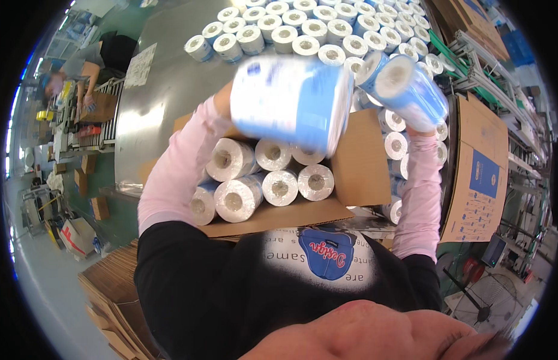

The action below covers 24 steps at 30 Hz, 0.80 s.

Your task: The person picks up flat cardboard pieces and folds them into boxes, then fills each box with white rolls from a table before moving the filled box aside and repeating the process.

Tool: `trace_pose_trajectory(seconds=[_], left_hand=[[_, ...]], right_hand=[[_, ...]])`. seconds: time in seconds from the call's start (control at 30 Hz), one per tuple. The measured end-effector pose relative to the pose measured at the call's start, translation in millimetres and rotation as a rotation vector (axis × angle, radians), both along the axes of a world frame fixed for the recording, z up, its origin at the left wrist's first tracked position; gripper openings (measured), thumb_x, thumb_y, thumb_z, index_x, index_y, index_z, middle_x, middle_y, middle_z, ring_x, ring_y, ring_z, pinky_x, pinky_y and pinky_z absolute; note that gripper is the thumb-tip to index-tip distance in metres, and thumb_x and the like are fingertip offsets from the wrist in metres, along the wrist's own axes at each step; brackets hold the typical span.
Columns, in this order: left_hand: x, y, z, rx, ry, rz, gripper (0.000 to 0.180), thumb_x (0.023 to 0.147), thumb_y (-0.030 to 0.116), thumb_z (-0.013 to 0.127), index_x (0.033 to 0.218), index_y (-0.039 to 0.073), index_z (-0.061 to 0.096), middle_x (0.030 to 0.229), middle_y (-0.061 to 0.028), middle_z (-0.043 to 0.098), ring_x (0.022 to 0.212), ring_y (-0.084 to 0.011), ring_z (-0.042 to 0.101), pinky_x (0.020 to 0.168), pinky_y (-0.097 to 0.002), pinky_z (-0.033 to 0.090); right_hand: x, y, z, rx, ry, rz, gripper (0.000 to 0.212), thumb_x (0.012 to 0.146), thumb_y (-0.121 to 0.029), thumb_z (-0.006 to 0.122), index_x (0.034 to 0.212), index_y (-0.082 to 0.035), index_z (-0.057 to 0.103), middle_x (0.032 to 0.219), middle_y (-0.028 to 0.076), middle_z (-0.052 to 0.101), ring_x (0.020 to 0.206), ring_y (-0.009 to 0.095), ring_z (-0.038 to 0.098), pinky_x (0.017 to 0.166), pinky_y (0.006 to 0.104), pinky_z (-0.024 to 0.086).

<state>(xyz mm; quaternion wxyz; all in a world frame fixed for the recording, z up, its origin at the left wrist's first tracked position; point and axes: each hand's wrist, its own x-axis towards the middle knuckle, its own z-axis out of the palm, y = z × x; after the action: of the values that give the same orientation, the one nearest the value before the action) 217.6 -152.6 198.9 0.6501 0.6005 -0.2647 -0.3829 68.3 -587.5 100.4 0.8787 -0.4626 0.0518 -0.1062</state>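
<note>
Left hand (224,101), its fingers hidden from view, held a large blue-and-white wrapped pack (282,96) by its left end; the pack was raised above an open cardboard box (364,159), and its dark blue printing was too blurred to read. On the other side, the right hand (422,128) gripped two rolls in clear and blue film (411,87) from below, the pair tilted and touching, above the rolls at the right of the box; how far its fingers were spread could not be told. Inside the box, white rolls (280,188) lay in rows with their hollow cores facing the wearer. Beyond it, many more blue-and-white rolls (315,29) stood close together on a shiny metal table (162,96). To the right, a brown carton (471,204) carried a solid blue label panel (485,174) with pale marks, and rows of small blue print below that were too small to make out. Across the wearer's black shirt (219,282), dark lettering on a white patch surrounded a blue pocket shape with red, pale-edged script, all of it upside down. Farther left, a co-worker (90,69) reached toward another brown box (102,108).
</note>
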Motion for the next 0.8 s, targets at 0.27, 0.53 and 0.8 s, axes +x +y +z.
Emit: trace_pose_trajectory(seconds=[0.27, 0.53, 0.8], left_hand=[[-146, 49, 45, 0.65, -1.028, -0.375, 0.049, 0.068, 0.015, 0.071, 0.115, 0.006, 0.062, 0.11, -0.0182, 0.053, 0.107, -0.0359, 0.052, 0.092, -0.0417, 0.045], [-145, 134, 64, 0.658, -1.055, 0.035, 0.053, 0.079, 0.021, 0.069, 0.128, 0.009, 0.053, 0.125, -0.0162, 0.054, 0.116, -0.0349, 0.05, 0.101, -0.0403, 0.041], [-144, 244, 47, 0.974, -0.861, 0.452, 0.048, 0.081, 0.023, 0.068, 0.125, 0.006, 0.056, 0.13, -0.0166, 0.052, 0.12, -0.034, 0.049, 0.103, -0.0399, 0.039]], right_hand=[[-19, 214, 158, -1.59, -0.372, 0.756, 0.036, 0.065, -0.02, 0.069, 0.098, -0.008, 0.067, 0.1, 0.014, 0.056, 0.098, 0.034, 0.055, 0.085, 0.0422, 0.045], [-72, 247, 134, -1.866, -0.206, 0.949, 0.021, 0.074, -0.026, 0.069, 0.087, -0.009, 0.069, 0.096, 0.015, 0.059, 0.099, 0.031, 0.056, 0.087, 0.0399, 0.045], [-95, 242, 87, -1.913, -0.406, 0.333, 0.027, 0.066, -0.008, 0.062, 0.093, -0.006, 0.063, 0.109, 0.017, 0.053, 0.109, 0.036, 0.048, 0.095, 0.0489, 0.037]])
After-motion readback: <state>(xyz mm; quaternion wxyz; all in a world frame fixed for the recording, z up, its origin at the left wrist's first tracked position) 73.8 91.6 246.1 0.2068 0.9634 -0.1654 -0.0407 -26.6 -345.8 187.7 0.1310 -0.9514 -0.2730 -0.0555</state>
